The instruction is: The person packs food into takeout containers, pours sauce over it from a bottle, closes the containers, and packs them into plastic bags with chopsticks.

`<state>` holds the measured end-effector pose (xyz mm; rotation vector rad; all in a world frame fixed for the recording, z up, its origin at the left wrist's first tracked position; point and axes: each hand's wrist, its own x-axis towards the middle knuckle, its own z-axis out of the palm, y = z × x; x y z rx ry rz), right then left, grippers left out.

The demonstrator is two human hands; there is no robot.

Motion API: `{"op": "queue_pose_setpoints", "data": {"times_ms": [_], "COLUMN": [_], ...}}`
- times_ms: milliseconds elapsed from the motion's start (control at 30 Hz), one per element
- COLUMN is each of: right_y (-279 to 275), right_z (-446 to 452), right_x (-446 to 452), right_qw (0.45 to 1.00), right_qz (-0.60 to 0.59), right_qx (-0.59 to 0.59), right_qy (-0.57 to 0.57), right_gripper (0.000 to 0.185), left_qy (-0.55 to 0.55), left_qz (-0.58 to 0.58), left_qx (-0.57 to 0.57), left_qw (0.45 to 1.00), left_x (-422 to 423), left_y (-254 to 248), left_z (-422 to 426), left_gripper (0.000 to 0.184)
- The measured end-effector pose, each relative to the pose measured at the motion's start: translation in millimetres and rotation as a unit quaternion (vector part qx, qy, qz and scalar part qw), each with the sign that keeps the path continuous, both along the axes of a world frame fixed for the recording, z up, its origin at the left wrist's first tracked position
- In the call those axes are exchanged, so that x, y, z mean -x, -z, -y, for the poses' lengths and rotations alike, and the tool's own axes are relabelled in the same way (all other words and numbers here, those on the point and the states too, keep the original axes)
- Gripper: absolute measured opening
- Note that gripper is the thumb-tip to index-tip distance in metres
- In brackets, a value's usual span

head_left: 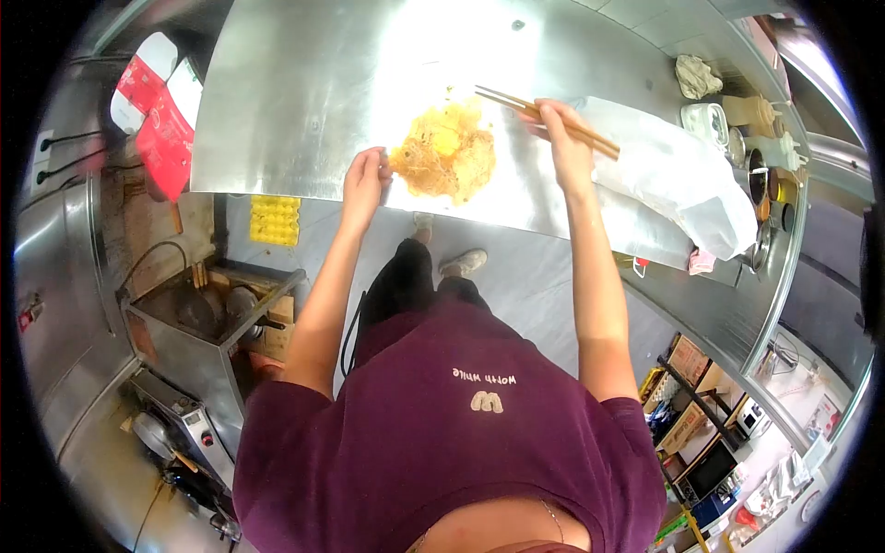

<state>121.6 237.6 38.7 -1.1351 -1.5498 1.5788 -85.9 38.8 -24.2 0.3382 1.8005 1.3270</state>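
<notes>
My right hand (564, 138) is closed around a pair of wooden chopsticks (590, 136), whose thin dark tips point left above the steel counter. Left of the tips lies a flat, golden-brown heap of noodle-like food (452, 161) with a brighter yellow, egg-like patch on it. At the left edge of this food, the fingers of my left hand (366, 180) are pressed together. What they pinch there, whether the food's edge or a rim beneath it, I cannot make out. Glare whitens the counter (277, 111) around the food.
A large translucent plastic bag (654, 166) lies right of my right hand. Behind it stand squeeze bottles (779, 152) and small containers. Red-and-white cardboard (166, 120) hangs by the counter's left end. A yellow egg tray (275, 219) and a fryer-like steel unit (198, 313) are lower left.
</notes>
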Motion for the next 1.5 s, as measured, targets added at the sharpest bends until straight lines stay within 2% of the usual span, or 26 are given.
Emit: {"op": "queue_pose_setpoints", "data": {"times_ms": [100,200,300,400,500,567,667,700,800,900,1000,1067,1100,1200,1333,1500], "right_y": [21.8,41.9,38.6,33.5,24.4,17.8,9.3,-0.3,-41.5,-42.7,-36.7,-4.5,-10.2,7.2,-0.8,-15.7], "right_z": [-9.8,0.7,26.0,51.0,76.8,89.9,98.9,97.5,87.5,72.1,57.6,62.7,70.8,86.0,96.8,97.4], "right_x": [-3.1,-12.9,-25.0,-35.2,-40.1,-42.2,-45.9,-46.1,-46.9,-39.6,-15.8,-9.6,-7.9,-5.6,-14.0,-23.2], "right_qw": [0.994,0.978,0.966,0.964,0.982,0.987,0.999,0.998,0.977,0.978,0.953,0.943,0.935,0.944,0.949,0.933], "right_qz": [-0.046,-0.102,-0.137,-0.153,-0.075,-0.039,0.004,0.037,0.103,0.048,0.004,-0.018,0.025,0.034,0.076,0.091], "right_qx": [0.098,0.18,0.219,0.216,0.17,0.153,0.04,-0.03,-0.156,-0.183,-0.293,-0.315,-0.333,-0.301,-0.253,-0.286], "right_qy": [0.0,0.013,0.031,0.036,0.027,0.024,-0.017,-0.03,-0.098,-0.084,-0.082,-0.11,-0.119,-0.134,-0.169,-0.197], "right_gripper": [0.028,0.028,0.026,0.024,0.025,0.024,0.021,0.017,0.015,0.015,0.017,0.019,0.019,0.019,0.016,0.016], "left_qy": [0.026,0.024,-0.046,-0.019,-0.043,-0.064,-0.079,-0.082,-0.046,-0.011,0.016,0.015,0.014,-0.007,-0.009,-0.011], "left_qz": [0.008,0.074,0.165,0.175,0.191,0.183,0.174,0.172,0.1,0.087,0.086,0.088,0.089,0.078,0.11,0.108], "left_qx": [0.009,0.063,-0.003,-0.047,-0.149,-0.169,-0.198,-0.209,-0.203,-0.206,-0.225,-0.227,-0.228,-0.196,-0.223,-0.251], "left_qw": [1.0,0.995,0.985,0.983,0.969,0.966,0.961,0.959,0.973,0.975,0.971,0.97,0.969,0.978,0.969,0.962], "left_x": [17.8,34.7,35.6,39.9,32.6,23.4,11.9,9.8,16.5,16.9,12.9,11.6,11.7,10.0,11.3,9.5], "left_y": [3.9,-0.3,3.6,14.2,13.4,4.7,-7.8,-9.3,9.5,9.0,-1.3,-3.2,-4.7,-9.6,-6.2,-13.0], "left_z": [-21.1,-47.9,-62.1,-66.0,-74.6,-76.7,-71.4,-70.0,-60.8,-51.6,-46.0,-45.6,-46.3,-50.5,-54.2,-55.8], "left_gripper": [0.049,0.052,0.048,0.05,0.054,0.055,0.056,0.056,0.057,0.06,0.062,0.063,0.064,0.064,0.065,0.064]}}
